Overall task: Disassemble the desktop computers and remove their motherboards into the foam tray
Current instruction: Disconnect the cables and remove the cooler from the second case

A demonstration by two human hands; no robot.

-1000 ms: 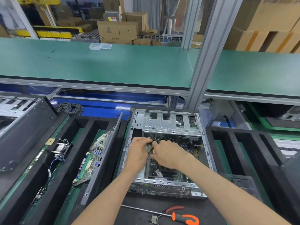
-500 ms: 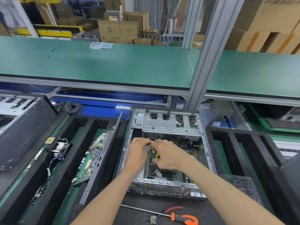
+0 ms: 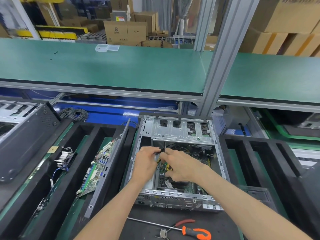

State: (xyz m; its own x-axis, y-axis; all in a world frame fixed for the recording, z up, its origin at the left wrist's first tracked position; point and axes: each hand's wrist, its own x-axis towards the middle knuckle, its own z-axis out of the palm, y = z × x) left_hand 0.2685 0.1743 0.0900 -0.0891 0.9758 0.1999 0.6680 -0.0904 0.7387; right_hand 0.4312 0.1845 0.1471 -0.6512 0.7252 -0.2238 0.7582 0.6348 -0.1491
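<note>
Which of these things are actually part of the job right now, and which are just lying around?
In use:
both hands, left hand and right hand, working on cables inside the open computer case
motherboard already in the foam tray

Lying about:
screwdriver
pliers
clear plastic box
cardboard boxes

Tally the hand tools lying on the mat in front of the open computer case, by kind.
Screwdriver with orange handle: 1
Pliers with red handles: 1
Total: 2
Both lie unused; both hands are inside the computer case.
</note>
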